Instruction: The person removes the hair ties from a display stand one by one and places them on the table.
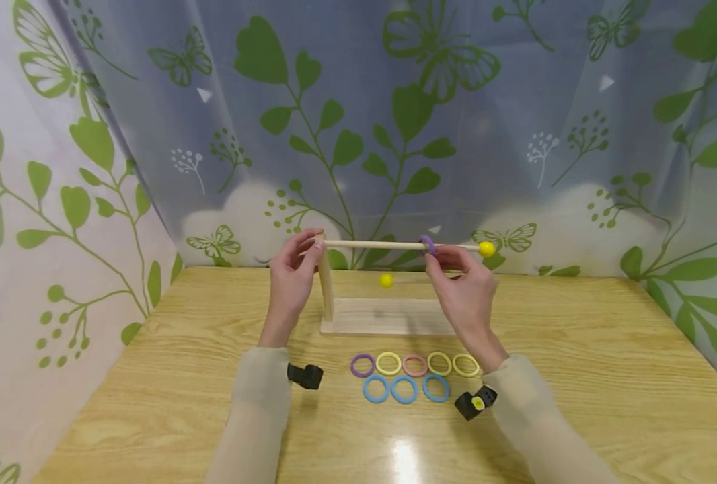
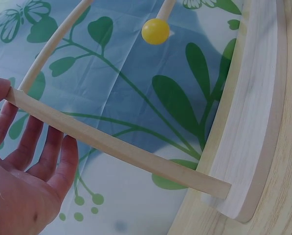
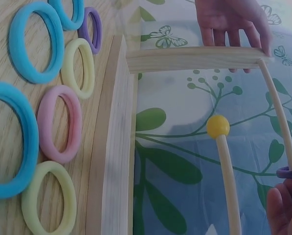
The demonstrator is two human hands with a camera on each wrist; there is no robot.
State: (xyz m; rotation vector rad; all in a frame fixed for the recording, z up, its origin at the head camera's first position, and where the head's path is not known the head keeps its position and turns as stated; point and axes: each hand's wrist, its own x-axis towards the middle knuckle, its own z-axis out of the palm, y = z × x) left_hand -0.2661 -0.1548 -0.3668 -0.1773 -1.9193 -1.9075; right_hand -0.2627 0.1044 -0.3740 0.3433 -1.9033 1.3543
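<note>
A wooden stand has a flat base (image 1: 383, 317), a left upright post (image 1: 326, 289) and a long upper rod (image 1: 370, 245) tipped with a yellow ball (image 1: 486, 249). My left hand (image 1: 292, 275) grips the top of that post, thumb on one side and fingers behind it, as the left wrist view (image 2: 33, 181) also shows. With thumb and fingers, my right hand (image 1: 469, 289) pinches a purple ring (image 1: 427, 243), which is around the upper rod, left of its ball. Below hangs a lower rod (image 3: 229, 186) with its own yellow ball (image 1: 386, 280); my right hand hides its other end.
In front of the base, loose rings lie in two rows on the wooden table (image 1: 171, 376): a purple ring (image 1: 362, 365), a pink ring (image 1: 415, 365), three yellow rings (image 1: 389, 353) and three blue rings (image 1: 403, 401). A leaf-patterned curtain (image 1: 358, 87) hangs behind.
</note>
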